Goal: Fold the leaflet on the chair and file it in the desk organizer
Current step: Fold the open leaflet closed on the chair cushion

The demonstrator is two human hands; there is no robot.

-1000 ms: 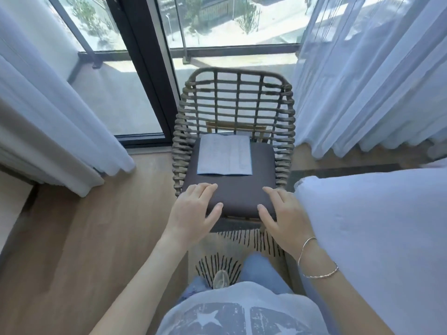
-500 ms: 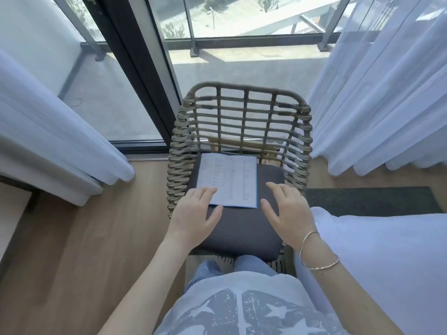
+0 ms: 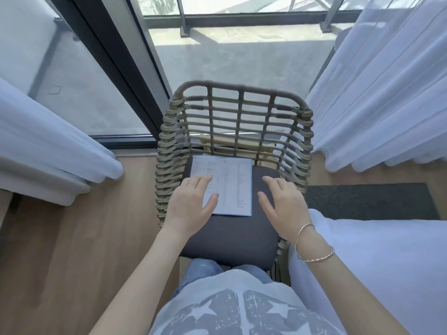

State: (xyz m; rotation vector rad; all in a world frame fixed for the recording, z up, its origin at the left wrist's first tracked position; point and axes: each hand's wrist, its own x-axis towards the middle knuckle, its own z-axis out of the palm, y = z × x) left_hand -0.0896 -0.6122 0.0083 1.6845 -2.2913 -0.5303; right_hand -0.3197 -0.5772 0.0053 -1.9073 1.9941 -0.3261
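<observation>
A white printed leaflet lies flat and unfolded on the dark grey cushion of a woven rattan chair. My left hand rests palm down over the leaflet's left part, fingers spread and covering its near left corner. My right hand, with two thin bangles at the wrist, hovers over the cushion just right of the leaflet, fingers apart and empty. No desk organizer is in view.
White curtains hang on both sides of the chair. A glass balcony door with a dark frame stands behind it. White bedding lies at the right, a dark mat beyond it, wooden floor at the left.
Both hands have moved forward from the cushion's front edge; the left one now lies on the leaflet, the right one beside it. The view has closed in on the chair.
</observation>
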